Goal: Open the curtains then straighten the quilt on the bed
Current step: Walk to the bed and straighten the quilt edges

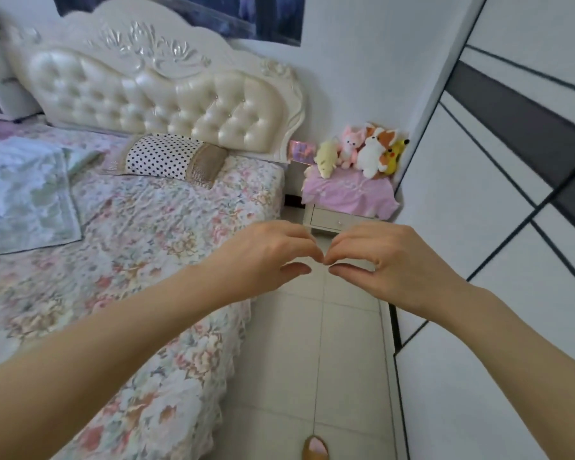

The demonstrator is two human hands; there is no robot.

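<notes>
The bed [153,247] fills the left half of the view under a floral sheet. A pale blue-green quilt [24,197] lies folded and rumpled at the bed's left side. A polka-dot pillow [166,156] rests against the tufted cream headboard [153,91]. My left hand [266,254] and my right hand [392,257] hover side by side over the floor by the bed's right edge. Their fingertips nearly touch, fingers curled, and neither holds anything. No curtains are in view.
A nightstand [342,220] draped in pink cloth stands right of the headboard with several plush toys [365,151] on it. A white wardrobe with dark stripes [512,180] lines the right side. A tiled floor aisle [312,360] runs between bed and wardrobe. A slipper toe [315,448] shows at the bottom.
</notes>
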